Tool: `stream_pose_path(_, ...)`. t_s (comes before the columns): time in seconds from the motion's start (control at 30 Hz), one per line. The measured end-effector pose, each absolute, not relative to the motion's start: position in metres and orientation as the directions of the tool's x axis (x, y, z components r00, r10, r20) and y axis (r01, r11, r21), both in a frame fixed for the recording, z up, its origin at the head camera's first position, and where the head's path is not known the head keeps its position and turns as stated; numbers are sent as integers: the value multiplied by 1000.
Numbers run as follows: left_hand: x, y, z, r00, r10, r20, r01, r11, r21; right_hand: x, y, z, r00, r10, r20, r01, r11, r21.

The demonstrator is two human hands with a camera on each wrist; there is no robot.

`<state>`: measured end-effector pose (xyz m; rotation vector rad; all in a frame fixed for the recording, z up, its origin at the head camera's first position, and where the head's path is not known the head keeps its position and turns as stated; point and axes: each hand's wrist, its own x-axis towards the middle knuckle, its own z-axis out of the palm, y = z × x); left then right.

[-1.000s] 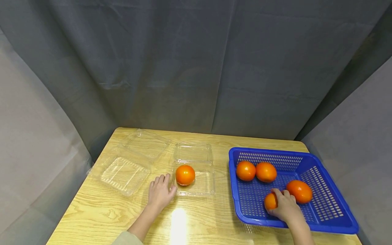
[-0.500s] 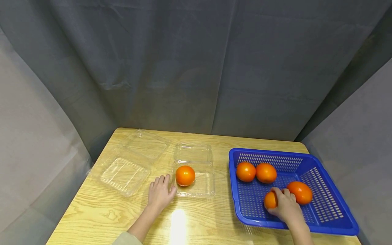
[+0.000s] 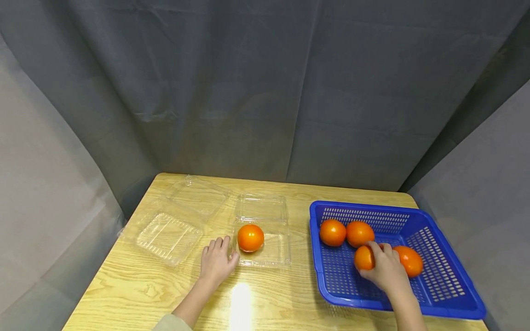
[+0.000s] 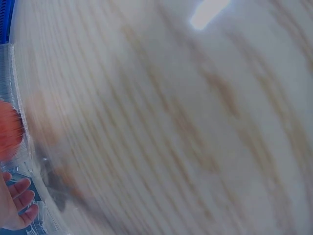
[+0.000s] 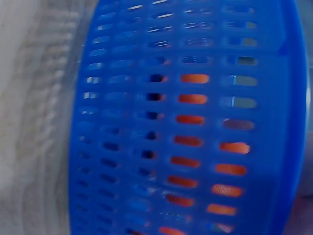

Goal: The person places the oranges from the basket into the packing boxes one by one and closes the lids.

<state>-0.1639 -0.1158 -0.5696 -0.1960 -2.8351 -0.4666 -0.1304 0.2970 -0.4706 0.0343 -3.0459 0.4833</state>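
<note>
In the head view my right hand (image 3: 390,272) grips a glossy orange (image 3: 364,258) inside the blue plastic basket (image 3: 343,301), thumb and fingers round it. Another orange (image 3: 411,262) is partly hidden behind that hand, and two more, a left one (image 3: 332,232) and a right one (image 3: 359,233), sit by the basket's back left. My left hand (image 3: 216,262) rests at the left edge of an open clear plastic clamshell box (image 3: 275,241), its fingers relaxed. One orange (image 3: 250,238) lies in the box's near half. The left wrist view shows the fingertips (image 4: 24,199) beside the clear plastic.
A second clear clamshell box (image 3: 169,236) lies open and turned at an angle on the left of the wooden table (image 3: 136,285). Grey curtains (image 3: 232,92) hang behind and on both sides. The basket's slotted wall (image 5: 132,127) fills the right wrist view.
My right hand has raised the gripped orange slightly and moved it toward the basket's back. The left hand and the clamshell boxes have stayed in place.
</note>
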Motion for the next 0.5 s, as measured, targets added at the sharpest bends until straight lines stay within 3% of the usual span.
stream_pose_path(0.5,-163,-116,-568,-957,90,276,173,941,291,-146,272,-445,-981,-56,183,-111,945,-307)
